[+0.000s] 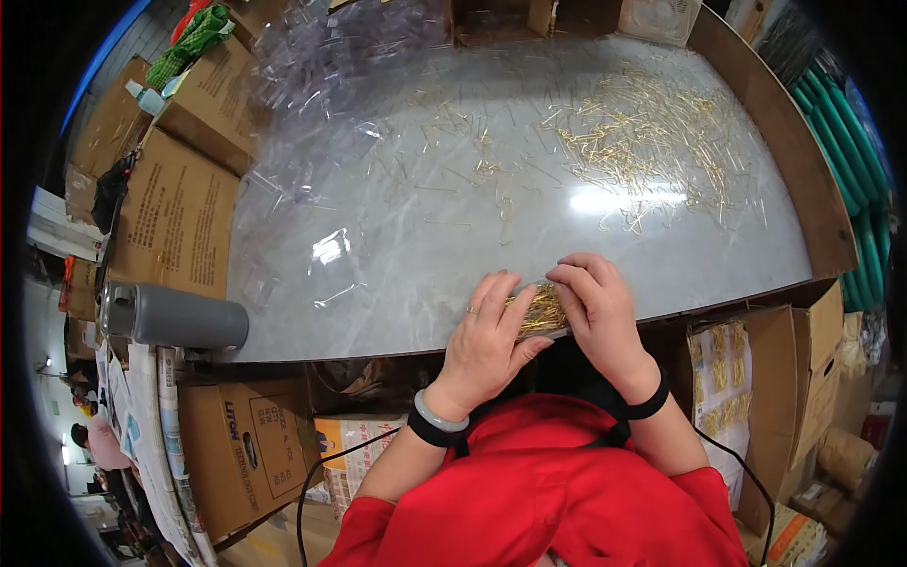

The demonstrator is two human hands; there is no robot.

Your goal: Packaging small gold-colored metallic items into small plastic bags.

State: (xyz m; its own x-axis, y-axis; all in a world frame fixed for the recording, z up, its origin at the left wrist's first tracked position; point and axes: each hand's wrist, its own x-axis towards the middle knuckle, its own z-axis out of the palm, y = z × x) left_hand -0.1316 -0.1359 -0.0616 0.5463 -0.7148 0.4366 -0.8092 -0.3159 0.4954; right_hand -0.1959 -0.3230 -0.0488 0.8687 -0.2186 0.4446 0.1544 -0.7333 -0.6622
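At the table's near edge, a small clear plastic box (541, 312) full of gold-coloured wire hooks sits between my two hands. My left hand (484, 331) grips it from the left, thumb low along the near side and fingers over the far side. From the right, my right hand (602, 312) closes on it with bent fingers at its far right corner. Whether a lid covers the box I cannot tell. A large heap of loose gold hooks (652, 142) lies at the far right of the table, with several strays spread across the middle.
Many empty clear plastic boxes (321, 76) pile up at the far left; one clear box (333, 260) lies nearer. A grey bottle (189, 318) rests at the left edge. Cardboard walls (179, 213) border the table (406, 312). Below right, an open carton (789, 378) holds filled packs (723, 373).
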